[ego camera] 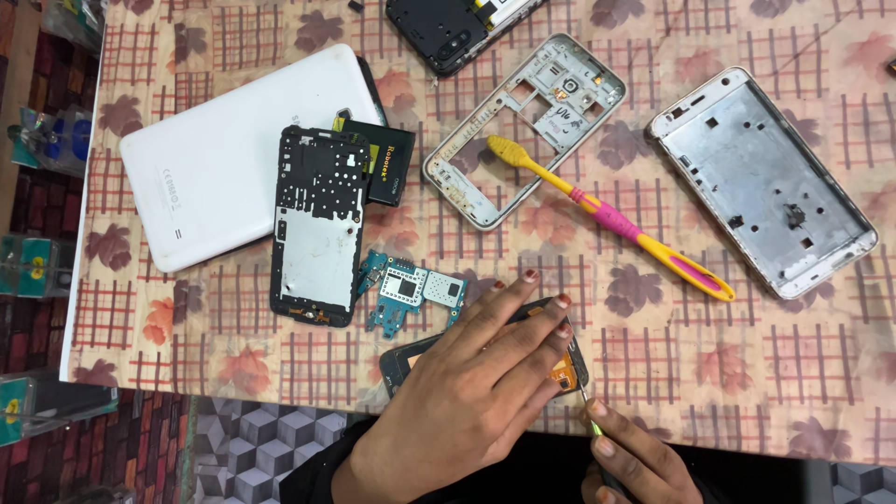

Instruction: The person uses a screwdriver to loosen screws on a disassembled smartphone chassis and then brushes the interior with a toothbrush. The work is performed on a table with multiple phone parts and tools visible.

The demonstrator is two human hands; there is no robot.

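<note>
Patterned tablecloth, checked in red with brown leaves, covers the whole work surface. At its left lies a white rounded-corner tablet back cover, face down and tilted. Just right of it, overlapping its edge, rests a black rectangular plastic phone mid-frame with a silver metal plate, and a black flat battery peeks out from under that frame's upper right corner. Below and to the right sits a small blue-green circuit board with silver shields, close beside the frame's lower end.

Near the table's front edge the left hand lies flat, fingers spread and pressed down on a dark opened phone body with an orange flex strip, pinning it to the cloth. The right hand is just to its right, fingers closed together around a thin metal-tipped tool with a pale green handle, whose tip touches the phone's lower right corner.

Farther back, a silver-grey plastic phone frame with cut-outs lies tilted, and a yellow and pink toothbrush rests with its bristle head over it. At the top edge sits a black phone back with a battery. At far right lies a silver metal phone housing, well apart from the hands.
</note>
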